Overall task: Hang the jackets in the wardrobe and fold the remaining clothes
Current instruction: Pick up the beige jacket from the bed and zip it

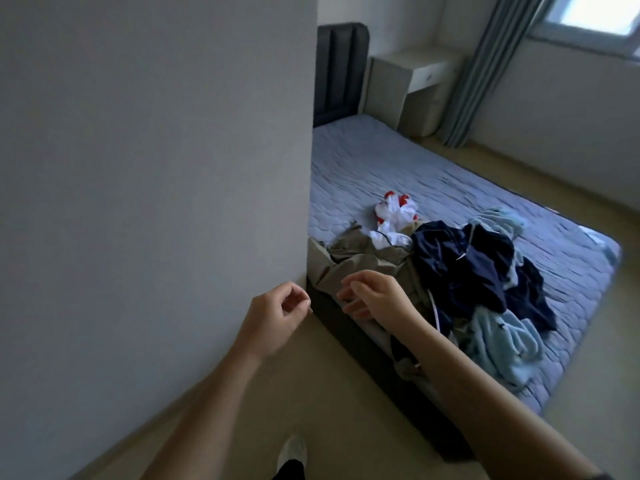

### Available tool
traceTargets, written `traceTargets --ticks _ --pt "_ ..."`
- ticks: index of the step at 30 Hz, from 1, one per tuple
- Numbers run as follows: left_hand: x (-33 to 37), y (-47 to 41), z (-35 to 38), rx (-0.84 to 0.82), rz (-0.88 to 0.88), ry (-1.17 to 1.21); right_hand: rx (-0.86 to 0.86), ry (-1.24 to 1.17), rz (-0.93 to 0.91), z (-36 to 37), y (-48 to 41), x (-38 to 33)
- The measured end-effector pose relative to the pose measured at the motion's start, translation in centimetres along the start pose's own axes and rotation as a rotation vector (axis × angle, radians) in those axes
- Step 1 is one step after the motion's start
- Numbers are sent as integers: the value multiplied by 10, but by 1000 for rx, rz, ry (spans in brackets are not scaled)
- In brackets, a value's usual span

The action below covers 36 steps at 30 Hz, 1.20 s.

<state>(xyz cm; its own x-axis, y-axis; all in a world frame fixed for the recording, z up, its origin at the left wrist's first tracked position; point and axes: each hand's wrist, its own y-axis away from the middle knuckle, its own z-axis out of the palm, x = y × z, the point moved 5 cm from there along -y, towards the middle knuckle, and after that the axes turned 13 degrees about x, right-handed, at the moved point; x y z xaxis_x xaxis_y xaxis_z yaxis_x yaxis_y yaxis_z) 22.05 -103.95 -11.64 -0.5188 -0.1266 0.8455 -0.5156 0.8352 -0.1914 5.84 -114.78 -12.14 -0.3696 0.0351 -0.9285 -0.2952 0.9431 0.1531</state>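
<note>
While both arms reach toward the bed (398, 168), neither hand holds anything. The left hand (277, 317) is beside the corner of a white wall (156, 168), its fingers loosely curled and empty. The right hand (372, 296) is over the near edge of the bed with relaxed, slightly bent fingers, just above a khaki garment (360, 263); I cannot tell if it touches the cloth. The clothes lie unfolded in a loose pile on the mattress: the khaki garment, a white and red piece (394, 216) behind it, a dark navy garment (467, 268) to its right, and a light blue one (502, 344) below that.
</note>
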Motion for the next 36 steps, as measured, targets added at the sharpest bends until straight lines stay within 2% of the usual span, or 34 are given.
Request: traceTargets --ticks 8,17,25,31,36 --pt "22 -108 107 -310 117 30 295 -80 191 -79 -60 39" --pt "45 -160 249 -537 108 40 405 -158 356 -156 -124 112" --pt "51 -207 358 -526 8 -46 389 -149 480 -231 -213 174" --pt "-5 -234 407 -434 -125 -100 237 -38 559 -219 -267 229" --pt "-57 -260 446 -407 -251 -130 214 8 619 -203 -304 278"
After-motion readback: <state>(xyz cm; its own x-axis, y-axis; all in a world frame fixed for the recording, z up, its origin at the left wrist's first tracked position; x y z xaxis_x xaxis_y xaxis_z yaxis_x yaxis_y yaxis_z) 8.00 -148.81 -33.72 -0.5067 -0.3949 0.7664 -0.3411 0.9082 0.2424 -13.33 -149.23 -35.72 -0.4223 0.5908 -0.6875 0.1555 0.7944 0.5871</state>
